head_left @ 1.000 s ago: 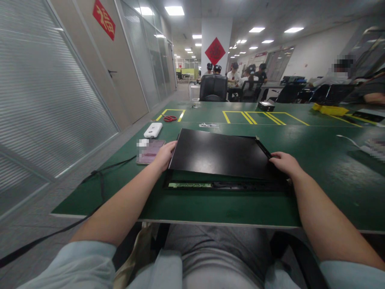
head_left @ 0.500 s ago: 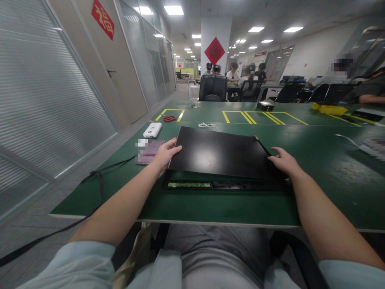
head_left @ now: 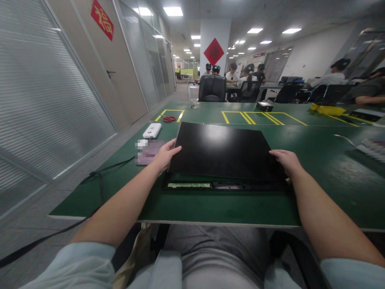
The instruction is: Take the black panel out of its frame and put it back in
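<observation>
Along the near side of the green desk (head_left: 225, 208), you sit with both forearms reaching over its edge. Beyond the far side: black office chair (head_left: 212, 88). On the desk before you: dark frame (head_left: 234, 186), lying flat, mostly covered; its near strip shows, with a green board (head_left: 189, 185) along the left part. Above that frame: black panel (head_left: 221, 150), glossy face up, near edge set back from the frame's near strip so that green desktop shows between. Whether panel and frame touch: cannot tell. Your left grip (head_left: 165, 155) is clamped on the panel's left edge, thumb on the face. Your right grip (head_left: 285, 161) has its fingertips at the panel's right edge; thumb hidden, so cannot tell whether it is closed on it. Near your left grip: flat pinkish device (head_left: 155, 149), partly pixelated. Past it, white rounded device (head_left: 152, 130). Farther off, by a yellow tape outline (head_left: 173, 110): red-handled scissors (head_left: 170, 119).
</observation>
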`<state>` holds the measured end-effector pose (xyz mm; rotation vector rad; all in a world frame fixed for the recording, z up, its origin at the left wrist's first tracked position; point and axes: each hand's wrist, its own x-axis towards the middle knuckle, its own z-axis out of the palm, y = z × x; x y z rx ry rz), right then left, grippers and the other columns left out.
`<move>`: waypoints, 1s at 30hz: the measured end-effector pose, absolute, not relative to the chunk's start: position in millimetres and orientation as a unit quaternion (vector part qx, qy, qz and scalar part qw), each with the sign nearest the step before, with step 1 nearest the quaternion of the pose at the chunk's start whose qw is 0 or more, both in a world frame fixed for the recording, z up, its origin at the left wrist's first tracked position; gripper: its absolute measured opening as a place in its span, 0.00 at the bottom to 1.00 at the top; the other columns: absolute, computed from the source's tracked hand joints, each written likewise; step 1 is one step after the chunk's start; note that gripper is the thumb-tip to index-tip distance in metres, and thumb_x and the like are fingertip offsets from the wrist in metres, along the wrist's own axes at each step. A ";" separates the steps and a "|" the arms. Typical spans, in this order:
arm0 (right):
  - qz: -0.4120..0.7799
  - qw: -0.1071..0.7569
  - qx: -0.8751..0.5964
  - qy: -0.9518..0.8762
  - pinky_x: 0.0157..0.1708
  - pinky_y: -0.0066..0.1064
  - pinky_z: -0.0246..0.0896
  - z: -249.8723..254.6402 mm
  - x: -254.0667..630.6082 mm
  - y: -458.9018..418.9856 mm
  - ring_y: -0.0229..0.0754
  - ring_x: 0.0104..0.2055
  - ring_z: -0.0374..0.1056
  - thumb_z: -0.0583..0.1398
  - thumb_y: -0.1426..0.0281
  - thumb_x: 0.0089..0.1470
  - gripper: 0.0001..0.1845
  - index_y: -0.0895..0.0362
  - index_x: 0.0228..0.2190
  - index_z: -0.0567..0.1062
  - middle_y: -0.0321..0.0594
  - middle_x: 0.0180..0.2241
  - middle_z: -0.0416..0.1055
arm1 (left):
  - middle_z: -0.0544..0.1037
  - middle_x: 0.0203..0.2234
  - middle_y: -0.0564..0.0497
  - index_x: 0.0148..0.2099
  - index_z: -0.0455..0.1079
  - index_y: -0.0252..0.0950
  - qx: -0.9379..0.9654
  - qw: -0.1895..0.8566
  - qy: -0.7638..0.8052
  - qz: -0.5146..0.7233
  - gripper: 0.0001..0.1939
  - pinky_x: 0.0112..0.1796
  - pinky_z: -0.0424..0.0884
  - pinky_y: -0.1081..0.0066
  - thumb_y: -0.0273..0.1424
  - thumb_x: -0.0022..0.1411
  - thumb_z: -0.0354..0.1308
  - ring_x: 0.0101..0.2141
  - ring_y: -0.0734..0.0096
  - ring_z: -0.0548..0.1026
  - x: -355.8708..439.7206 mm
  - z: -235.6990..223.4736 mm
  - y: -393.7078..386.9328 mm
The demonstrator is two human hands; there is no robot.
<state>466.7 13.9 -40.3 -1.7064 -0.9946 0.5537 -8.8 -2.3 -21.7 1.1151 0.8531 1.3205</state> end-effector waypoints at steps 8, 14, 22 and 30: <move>0.452 0.619 -0.503 -0.400 0.49 0.40 0.71 3.1 441.0 -16.8 0.48 0.44 0.76 0.62 0.66 0.42 0.17 0.50 0.38 0.80 0.38 0.38 0.81 | 0.81 0.54 0.46 0.51 0.76 0.37 0.475 0.538 0.361 0.596 0.28 0.61 0.67 0.52 0.31 0.46 0.74 0.59 0.48 0.74 -6.2 -20.9 -1.1; 0.515 0.604 -0.513 -0.328 0.50 0.57 0.69 21.7 424.8 -40.3 0.59 0.47 0.75 0.60 0.66 0.45 0.18 0.54 0.40 0.76 0.49 0.36 0.79 | 0.85 0.43 0.47 0.43 0.77 0.37 0.461 0.549 0.399 0.571 0.21 0.57 0.70 0.52 0.34 0.44 0.73 0.53 0.47 0.78 -9.4 -18.5 -1.1; 0.452 0.695 -0.433 -0.354 0.51 0.47 0.69 14.7 434.9 -26.8 0.53 0.45 0.72 0.58 0.68 0.39 0.17 0.56 0.35 0.76 0.47 0.36 0.76 | 0.83 0.48 0.45 0.49 0.78 0.36 0.472 0.529 0.423 0.564 0.27 0.60 0.66 0.54 0.42 0.49 0.73 0.58 0.48 0.74 -7.8 -24.7 6.1; 0.409 0.827 -0.321 -0.215 0.38 0.28 0.70 9.2 447.6 -11.1 0.39 0.36 0.68 0.56 0.74 0.33 0.11 0.55 0.26 0.67 0.39 0.30 0.69 | 0.77 0.57 0.41 0.51 0.74 0.39 0.485 0.498 0.456 0.556 0.26 0.62 0.61 0.55 0.44 0.53 0.70 0.62 0.51 0.69 -6.3 -25.6 4.8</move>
